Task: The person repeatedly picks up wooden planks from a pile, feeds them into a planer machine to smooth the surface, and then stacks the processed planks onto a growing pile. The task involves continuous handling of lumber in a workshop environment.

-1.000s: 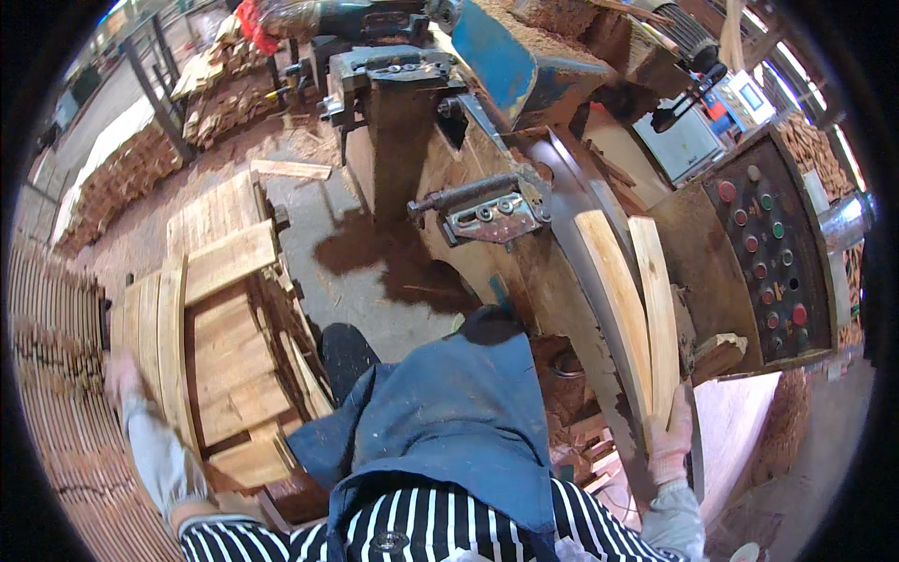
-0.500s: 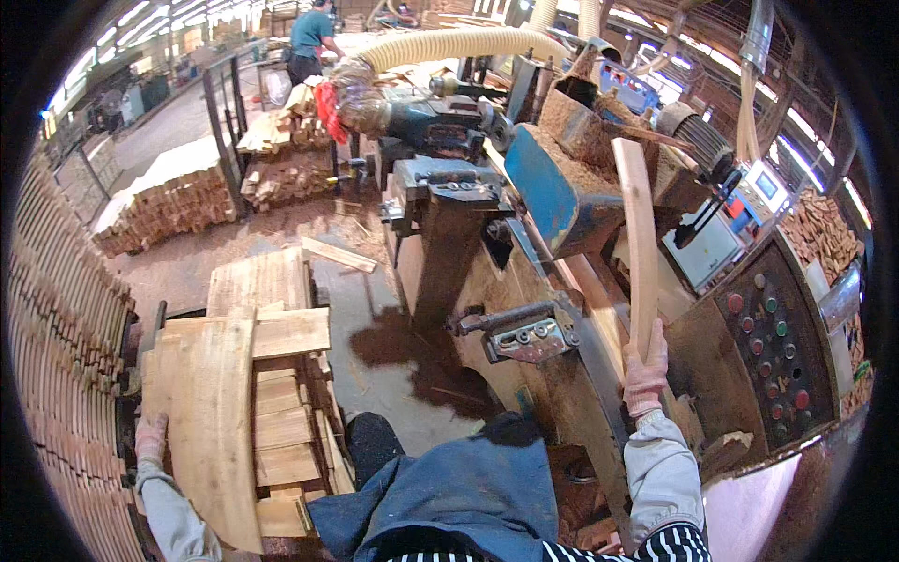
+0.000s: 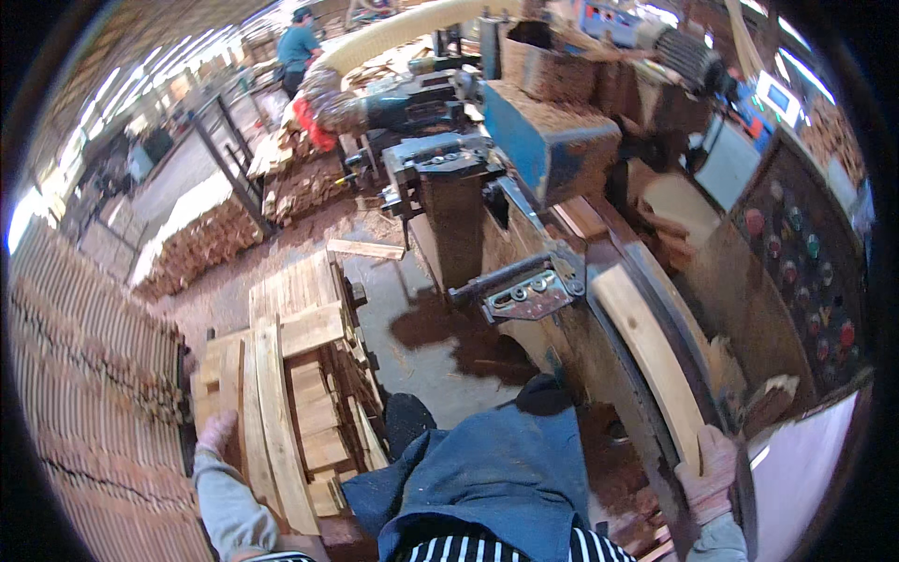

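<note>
My right hand (image 3: 710, 473), in a pinkish work glove, grips the near end of a long, slightly curved wooden board (image 3: 646, 347). That board lies flat along the machine bed (image 3: 599, 365), its far end near a metal bracket with rollers (image 3: 529, 298). On my left, my gloved left hand (image 3: 217, 433) is closed at the left edge of a narrow wooden board (image 3: 253, 412), its fingers partly hidden. Beside that one lies another long, pale plank (image 3: 281, 440). Both rest on a stack of shorter wooden pieces (image 3: 314, 403).
A tall pile of stacked slats (image 3: 94, 403) rises at far left. Ahead stands a blue sawdust-covered machine housing (image 3: 552, 140); a panel of coloured buttons (image 3: 810, 272) is at right. A person (image 3: 297, 51) stands in the background. A loose board (image 3: 365, 249) lies on the floor.
My right hand has come nearer and lower, bringing its raised board down onto the machine bed. On the left stack, narrower boards now show where one wide board was. The view has shifted.
</note>
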### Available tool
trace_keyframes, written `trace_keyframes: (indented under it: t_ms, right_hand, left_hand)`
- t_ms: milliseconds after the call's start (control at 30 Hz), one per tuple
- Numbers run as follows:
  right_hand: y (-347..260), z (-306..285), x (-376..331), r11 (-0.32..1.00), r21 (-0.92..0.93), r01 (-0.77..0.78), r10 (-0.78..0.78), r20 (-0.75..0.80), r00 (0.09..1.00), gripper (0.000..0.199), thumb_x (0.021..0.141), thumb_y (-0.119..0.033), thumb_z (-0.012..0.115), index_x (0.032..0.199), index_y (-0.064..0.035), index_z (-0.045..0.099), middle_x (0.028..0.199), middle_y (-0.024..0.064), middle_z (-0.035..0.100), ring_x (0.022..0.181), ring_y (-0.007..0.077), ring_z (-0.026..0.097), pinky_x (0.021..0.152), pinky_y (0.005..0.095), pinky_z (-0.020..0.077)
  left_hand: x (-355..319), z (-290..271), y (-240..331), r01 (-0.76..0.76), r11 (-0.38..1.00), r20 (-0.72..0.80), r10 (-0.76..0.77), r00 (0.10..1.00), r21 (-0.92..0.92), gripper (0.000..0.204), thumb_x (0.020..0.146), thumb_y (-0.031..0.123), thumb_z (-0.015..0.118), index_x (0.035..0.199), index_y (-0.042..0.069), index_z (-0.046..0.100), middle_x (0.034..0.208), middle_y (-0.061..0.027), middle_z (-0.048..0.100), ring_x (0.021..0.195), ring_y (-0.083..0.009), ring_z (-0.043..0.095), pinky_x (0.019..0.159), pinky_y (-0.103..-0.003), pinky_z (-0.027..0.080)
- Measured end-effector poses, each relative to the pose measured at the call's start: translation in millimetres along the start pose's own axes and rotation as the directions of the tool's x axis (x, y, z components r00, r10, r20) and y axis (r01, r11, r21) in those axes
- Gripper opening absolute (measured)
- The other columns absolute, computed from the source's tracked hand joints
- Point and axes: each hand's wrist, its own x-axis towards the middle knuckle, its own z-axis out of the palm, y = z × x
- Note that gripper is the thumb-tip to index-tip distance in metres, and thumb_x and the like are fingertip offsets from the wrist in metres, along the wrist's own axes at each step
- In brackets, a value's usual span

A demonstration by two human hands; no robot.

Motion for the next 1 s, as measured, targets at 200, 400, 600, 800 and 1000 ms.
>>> trace_keyframes:
  t_ms: [200,400,600,800,1000]
  right_hand:
    - [13.2,14.8,31.2,0.931,-0.245,0.272,-0.34,-0.306,0.889,0.047,0.074,-0.019,0.072,0.119,-0.0046,0.066,0.125,0.0202,0.061,0.12,0.0441,0.057,0.111,0.0567,0.0407]
    - [-39.9,40.2,187.3,0.92,-0.152,0.361,-0.392,-0.372,0.841,0.05,0.079,-0.026,0.072,0.125,-0.008,0.063,0.128,0.0183,0.06,0.121,0.0416,0.055,0.105,0.0519,0.044]
    - [-93.0,67.0,271.5,0.874,-0.092,0.477,-0.46,-0.471,0.752,0.044,0.089,-0.031,0.066,0.126,-0.0078,0.066,0.119,0.0171,0.066,0.112,0.0385,0.061,0.098,0.0497,0.0486]
    - [-169.2,17.4,117.9,0.664,0.251,0.704,-0.654,-0.262,0.71,0.103,0.069,-0.044,0.088,0.152,-0.0027,0.045,0.153,0.0358,0.041,0.137,0.049,0.049,0.118,0.0484,0.038]
    - [-94.1,-8.8,5.7,0.971,-0.112,0.212,-0.222,-0.085,0.971,0.102,0.068,-0.034,0.087,0.153,0.0006,0.043,0.15,0.0361,0.044,0.13,0.0502,0.054,0.114,0.049,0.0422]
  left_hand:
    - [-37.0,26.9,86.0,0.127,0.984,0.073,-0.137,0.988,0.125,0.045,0.088,0.033,0.076,0.117,-0.002,0.072,0.096,-0.0072,0.073,0.084,-0.0187,0.067,0.074,-0.034,0.055]
    - [-64.7,6.5,153.0,-0.172,0.973,-0.142,0.151,0.978,-0.151,0.026,0.09,0.02,0.072,0.104,-0.002,0.073,0.088,-0.0092,0.073,0.079,-0.0201,0.071,0.07,-0.036,0.058]
    - [-101.6,143.7,322.6,-0.242,0.83,-0.006,0.277,0.961,-0.503,0.035,0.1,0.028,0.069,0.119,-0.002,0.07,0.112,-0.0078,0.073,0.098,-0.0175,0.069,0.083,-0.033,0.056]
    - [-156.1,364.0,434.1,-0.117,0.471,0.134,0.466,0.874,-0.874,0.048,0.097,0.035,0.074,0.128,0.0,0.065,0.114,-0.0091,0.071,0.1,-0.0214,0.07,0.092,-0.038,0.057]
    - [-282.1,531.0,456.7,0.074,0.558,0.364,0.43,0.827,-0.827,0.044,0.094,0.044,0.075,0.115,0.006,0.07,0.094,-0.0062,0.071,0.076,-0.0175,0.064,0.066,-0.035,0.054]
